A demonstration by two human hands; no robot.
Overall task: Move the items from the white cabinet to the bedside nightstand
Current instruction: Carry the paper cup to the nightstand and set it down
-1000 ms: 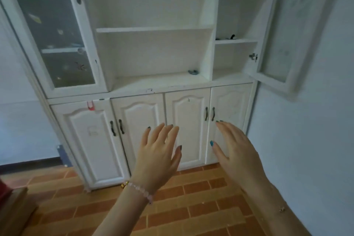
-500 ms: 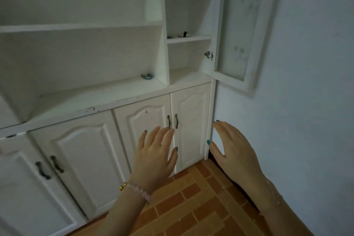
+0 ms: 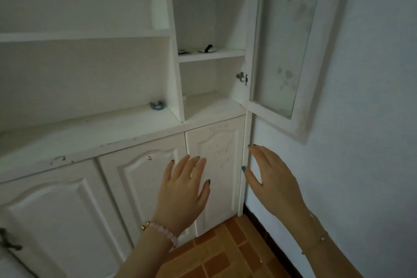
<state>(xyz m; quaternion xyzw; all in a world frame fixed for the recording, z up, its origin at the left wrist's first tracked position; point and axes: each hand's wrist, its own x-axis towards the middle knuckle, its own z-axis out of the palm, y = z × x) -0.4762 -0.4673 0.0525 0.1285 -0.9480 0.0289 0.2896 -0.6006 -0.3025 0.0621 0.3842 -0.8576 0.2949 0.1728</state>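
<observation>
The white cabinet (image 3: 126, 140) fills the left and centre of the head view. A small blue-grey object (image 3: 157, 105) lies on its wide counter shelf beside the upright divider. On the upper shelf of the right compartment rest a pale flat item with a black part (image 3: 208, 49) and a darker small item (image 3: 184, 51). My left hand (image 3: 184, 189), wearing a pink bead bracelet, hovers with straight fingers before the lower doors. Near the cabinet's right edge my right hand (image 3: 270, 178) is raised, fingers straight. Both hands hold nothing. No nightstand is in view.
A glass-panelled door (image 3: 286, 52) hangs open to the right, against the white wall (image 3: 361, 142). The lower cabinet doors are closed. Brown floor tiles (image 3: 225, 253) show below between my arms.
The view has moved closer and to the right, so the right compartment now sits centre. Both hands stay raised and empty in much the same pose.
</observation>
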